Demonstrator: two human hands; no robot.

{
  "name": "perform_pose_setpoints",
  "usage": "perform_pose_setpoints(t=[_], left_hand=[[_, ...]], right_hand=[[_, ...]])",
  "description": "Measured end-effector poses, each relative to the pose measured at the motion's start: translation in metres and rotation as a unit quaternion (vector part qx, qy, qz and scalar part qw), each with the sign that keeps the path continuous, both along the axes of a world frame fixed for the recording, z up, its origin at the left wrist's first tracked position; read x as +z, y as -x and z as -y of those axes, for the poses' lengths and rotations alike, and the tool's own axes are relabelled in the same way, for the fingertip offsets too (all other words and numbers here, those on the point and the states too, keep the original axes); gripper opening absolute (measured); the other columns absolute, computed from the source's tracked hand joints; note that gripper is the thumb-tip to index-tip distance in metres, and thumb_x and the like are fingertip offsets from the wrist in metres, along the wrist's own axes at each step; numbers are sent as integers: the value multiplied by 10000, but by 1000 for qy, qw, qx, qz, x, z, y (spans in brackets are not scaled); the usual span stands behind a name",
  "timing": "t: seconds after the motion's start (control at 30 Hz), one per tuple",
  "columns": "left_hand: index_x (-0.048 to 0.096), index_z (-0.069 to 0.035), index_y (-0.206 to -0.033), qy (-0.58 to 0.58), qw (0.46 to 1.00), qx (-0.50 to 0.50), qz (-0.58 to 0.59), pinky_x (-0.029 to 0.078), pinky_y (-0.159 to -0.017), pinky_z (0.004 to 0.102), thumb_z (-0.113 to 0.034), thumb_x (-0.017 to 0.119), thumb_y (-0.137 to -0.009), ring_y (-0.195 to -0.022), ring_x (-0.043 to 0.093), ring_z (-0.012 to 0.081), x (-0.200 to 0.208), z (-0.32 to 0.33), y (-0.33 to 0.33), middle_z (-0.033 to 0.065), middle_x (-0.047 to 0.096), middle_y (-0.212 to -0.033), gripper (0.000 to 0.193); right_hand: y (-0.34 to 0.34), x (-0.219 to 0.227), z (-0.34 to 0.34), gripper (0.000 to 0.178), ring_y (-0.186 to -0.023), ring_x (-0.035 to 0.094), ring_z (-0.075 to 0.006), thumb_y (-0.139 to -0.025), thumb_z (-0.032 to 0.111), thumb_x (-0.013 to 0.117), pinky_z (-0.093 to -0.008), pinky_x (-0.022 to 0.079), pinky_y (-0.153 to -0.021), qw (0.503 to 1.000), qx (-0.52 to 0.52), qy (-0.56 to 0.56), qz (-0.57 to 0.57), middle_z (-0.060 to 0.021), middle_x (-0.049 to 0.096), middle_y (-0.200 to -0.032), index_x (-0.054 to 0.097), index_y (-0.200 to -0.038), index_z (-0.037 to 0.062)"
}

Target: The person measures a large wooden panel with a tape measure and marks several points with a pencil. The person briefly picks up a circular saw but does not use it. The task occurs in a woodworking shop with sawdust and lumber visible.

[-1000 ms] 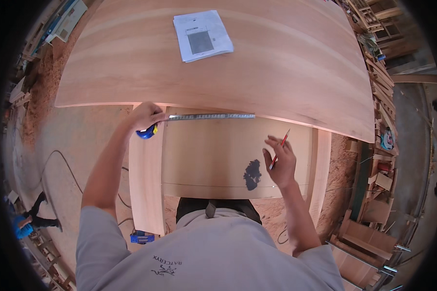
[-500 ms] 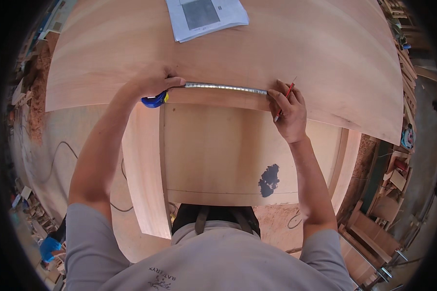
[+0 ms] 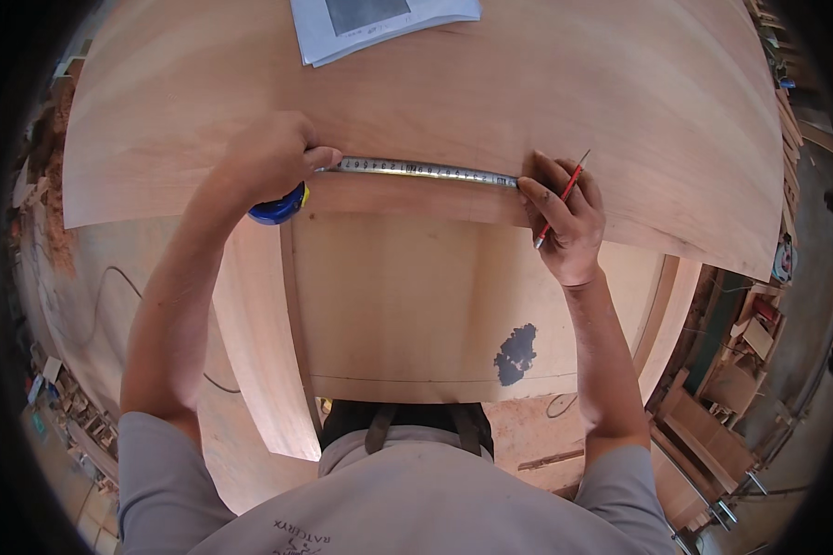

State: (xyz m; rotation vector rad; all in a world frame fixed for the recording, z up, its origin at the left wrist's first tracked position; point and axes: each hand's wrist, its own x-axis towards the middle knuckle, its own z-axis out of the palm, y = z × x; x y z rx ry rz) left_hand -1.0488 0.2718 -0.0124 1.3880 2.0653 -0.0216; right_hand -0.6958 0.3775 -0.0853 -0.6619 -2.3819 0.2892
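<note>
A large thin wood panel (image 3: 416, 92) lies in front of me. Close to its near edge, a tape measure's silver blade (image 3: 426, 167) stretches between my two hands. My left hand (image 3: 273, 157) is closed on the tape measure; its blue case (image 3: 278, 207) hangs below the palm, partly hidden. My left thumb presses on the blade. My right hand (image 3: 569, 217) pinches the blade's far end between thumb and fingers. A slim red pencil (image 3: 563, 196) is also held in that hand, slanting up and to the right.
White printed sheets (image 3: 370, 28) lie at the panel's far side. Below the panel is a wooden frame with a pale board (image 3: 398, 305) that has a dark patch (image 3: 515, 354). A cable (image 3: 111, 287) runs on the left. Wood offcuts (image 3: 740, 388) are piled at right.
The view has shifted slightly. My hands are a little farther apart in the picture, with a bit more blade showing. The pencil leans over more to the right.
</note>
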Motion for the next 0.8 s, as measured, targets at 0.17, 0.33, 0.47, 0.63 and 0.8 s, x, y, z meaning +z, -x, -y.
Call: perform_pose_setpoints(t=[0.17, 0.33, 0.47, 0.63, 0.8], left_hand=[[738, 25, -868, 23, 999, -4, 24, 486, -628, 408, -296, 701, -945, -614, 595, 249, 1, -6, -1, 152, 637, -685, 331], [695, 48, -805, 38, 999, 1, 11, 479, -606, 406, -253, 674, -950, -568, 561, 233, 4, -11, -4, 133, 603, -630, 334], [677, 52, -784, 7, 1000, -20, 14, 472, -585, 394, -252, 677, -945, -552, 560, 208, -4, -9, 0, 119, 576, -607, 344], [665, 68, -765, 17, 998, -1, 54, 475, -556, 358, -246, 694, -936, -539, 568, 165, -1, -12, 0, 96, 581, -593, 359], [702, 79, -781, 37, 997, 5, 67, 483, -539, 329, -252, 726, -926, -532, 578, 146, -2, -16, 4, 87, 619, -604, 362]], right_hand=[[3, -4, -1, 293, -1033, 669, -327, -734, 90, 821, -415, 537, -868, 1000, -7, -7, -4, -91, 734, -1186, 751, -1015, 137], [5, 0, -1, 283, -1017, 675, -326, -738, 85, 814, -412, 538, -870, 1000, -9, -7, 8, -93, 741, -1172, 752, -1009, 136], [6, -5, -2, 293, -1017, 676, -327, -724, 82, 817, -411, 539, -863, 1000, -15, -2, 4, -98, 744, -1166, 749, -1005, 128], [6, -8, -4, 291, -1008, 674, -332, -718, 78, 820, -413, 533, -861, 1000, -11, -7, -13, -99, 745, -1161, 748, -996, 125], [6, -7, -3, 279, -1014, 672, -330, -732, 81, 816, -412, 527, -856, 1000, -11, -6, -8, -97, 746, -1161, 749, -998, 134]])
